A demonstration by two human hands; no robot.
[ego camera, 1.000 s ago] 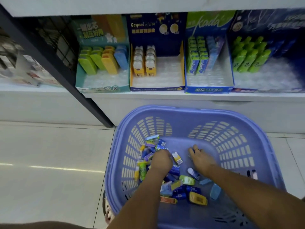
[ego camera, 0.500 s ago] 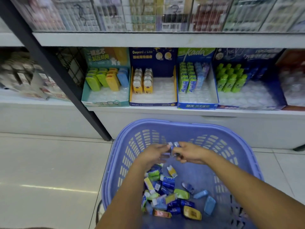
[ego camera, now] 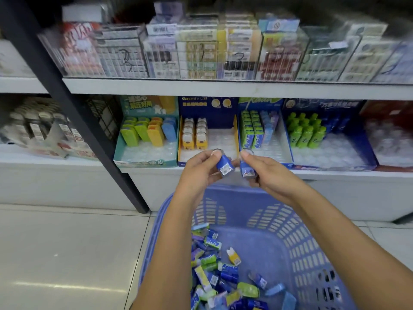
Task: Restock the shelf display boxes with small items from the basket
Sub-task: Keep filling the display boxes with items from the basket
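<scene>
My left hand (ego camera: 197,170) holds a small dark blue bottle (ego camera: 224,165) with a clear cap. My right hand (ego camera: 266,173) holds a second small blue bottle (ego camera: 245,170). Both hands are raised side by side above the purple basket (ego camera: 297,238), in front of the lower shelf. Several small items (ego camera: 221,271) in blue, green and yellow lie on the basket floor. Display boxes line the shelf: a teal box (ego camera: 145,161), a dark blue and yellow box (ego camera: 223,121), a blue box (ego camera: 268,151) with green packs, and a wider blue box (ego camera: 333,153) with green bottles.
A black upright post (ego camera: 73,113) slants down on the left of the boxes. The upper shelf carries clear cases of packaged goods (ego camera: 212,54). A red box (ego camera: 393,142) stands at the far right. Pale floor tiles (ego camera: 67,253) lie left of the basket.
Both hands rose out of the basket, each with a small blue bottle, up to the level of the shelf boxes. The view tilted upward and the upper shelf came into sight.
</scene>
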